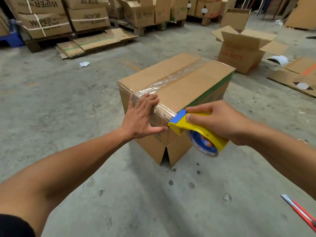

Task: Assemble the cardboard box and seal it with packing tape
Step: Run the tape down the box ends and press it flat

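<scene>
A brown cardboard box (186, 86) stands on the concrete floor with its top flaps closed. A strip of clear packing tape (179, 74) runs along the top seam and bends over the near edge. My left hand (142, 115) lies flat against the near face, fingers straight, pressing the tape end at the top edge. My right hand (217, 120) grips a yellow and blue tape dispenser (196, 129) at the box's near right corner. Tape stretches from the dispenser's blue head to the box. The bottom flaps at the near corner gape slightly.
An open box with red print (242, 48) stands behind on the right. Flattened cartons (95, 42) lie in front of pallets stacked with boxes (46, 21). More flat cardboard (297, 76) lies at the right. A red utility knife (301, 212) lies on the floor near right.
</scene>
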The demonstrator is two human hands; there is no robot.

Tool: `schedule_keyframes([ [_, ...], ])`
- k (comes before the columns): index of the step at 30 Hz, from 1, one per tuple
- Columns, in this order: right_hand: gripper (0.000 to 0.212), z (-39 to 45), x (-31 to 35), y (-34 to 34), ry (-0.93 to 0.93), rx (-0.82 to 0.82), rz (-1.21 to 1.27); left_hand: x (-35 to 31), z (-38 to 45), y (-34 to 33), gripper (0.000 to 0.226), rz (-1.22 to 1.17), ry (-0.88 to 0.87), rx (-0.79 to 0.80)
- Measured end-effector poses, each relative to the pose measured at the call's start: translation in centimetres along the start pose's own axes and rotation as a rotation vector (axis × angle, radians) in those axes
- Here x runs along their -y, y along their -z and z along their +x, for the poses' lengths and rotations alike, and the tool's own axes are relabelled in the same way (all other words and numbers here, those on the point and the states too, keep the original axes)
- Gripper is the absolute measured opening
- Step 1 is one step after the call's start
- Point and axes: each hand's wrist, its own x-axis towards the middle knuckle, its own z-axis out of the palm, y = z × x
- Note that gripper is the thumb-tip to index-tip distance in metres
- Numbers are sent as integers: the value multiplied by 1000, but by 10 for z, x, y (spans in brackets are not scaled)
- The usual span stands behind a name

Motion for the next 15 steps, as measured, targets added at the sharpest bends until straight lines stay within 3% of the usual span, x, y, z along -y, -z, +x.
schedule_keyframes([
  [15, 43, 0, -7, -8, -4, -4, 19, 7, 1, 2, 108, 81, -37, 129],
])
